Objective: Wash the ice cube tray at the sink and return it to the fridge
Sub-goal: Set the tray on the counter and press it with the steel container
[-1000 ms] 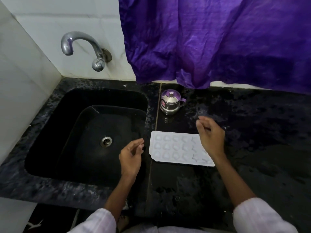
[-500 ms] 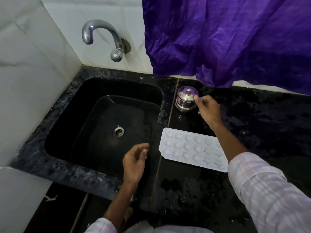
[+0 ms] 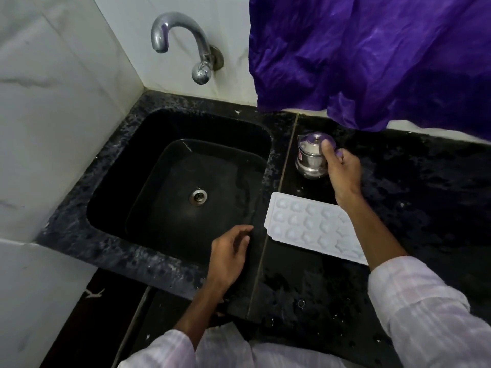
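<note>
The ice cube tray [image 3: 313, 229] lies flat on the black table [image 3: 425, 208], just right of the sink [image 3: 186, 187], its near left corner close to the sink's edge. Neither hand touches it. The right hand [image 3: 342, 171] reaches past the far side of the tray, its forearm crossing above the tray's right end, and is closed around a small steel pot [image 3: 309, 160] with a purple lid that stands behind the tray; the thumb presses on the pot's side and the fingers wrap round its right side. The left hand [image 3: 229, 254] hangs loosely open and holding nothing over the near right corner of the sink, just left of the tray, fingers slightly curled. A tap [image 3: 183, 46] juts from the wall behind the sink, and a purple cloth [image 3: 372, 54] hangs behind the pot.
</note>
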A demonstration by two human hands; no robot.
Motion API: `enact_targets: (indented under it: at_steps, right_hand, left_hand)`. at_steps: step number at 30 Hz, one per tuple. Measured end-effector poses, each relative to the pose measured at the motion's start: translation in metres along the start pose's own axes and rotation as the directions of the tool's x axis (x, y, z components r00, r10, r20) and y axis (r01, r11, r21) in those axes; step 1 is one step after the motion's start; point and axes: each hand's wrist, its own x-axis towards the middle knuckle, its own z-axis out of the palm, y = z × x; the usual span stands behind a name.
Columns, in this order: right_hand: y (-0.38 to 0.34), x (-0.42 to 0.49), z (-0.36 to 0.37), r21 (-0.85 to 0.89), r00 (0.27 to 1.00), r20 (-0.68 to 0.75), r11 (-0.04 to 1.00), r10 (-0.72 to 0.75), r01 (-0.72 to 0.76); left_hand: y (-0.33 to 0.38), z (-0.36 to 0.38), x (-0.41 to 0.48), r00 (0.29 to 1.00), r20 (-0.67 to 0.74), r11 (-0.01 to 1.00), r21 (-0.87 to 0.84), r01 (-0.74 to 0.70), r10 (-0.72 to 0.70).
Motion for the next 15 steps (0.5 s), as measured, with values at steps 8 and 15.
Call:
enact_targets:
  at_steps: [8,15]
  right_hand:
    - [-0.030,-0.067,-0.047,0.074,0.996,-0.034,0.994,-0.083,0.086]
    - [-0.025,-0.115,-0.053,0.043,0.993,-0.102,0.997,-0.057,0.061]
  left_hand:
    - [0.004,0.013,0.024,0.979,0.176,0.993,-0.081,-0.088,0.101]
    - [0.006,0.025,0.032,0.952,0.303,0.988,-0.152,0.004,0.043]
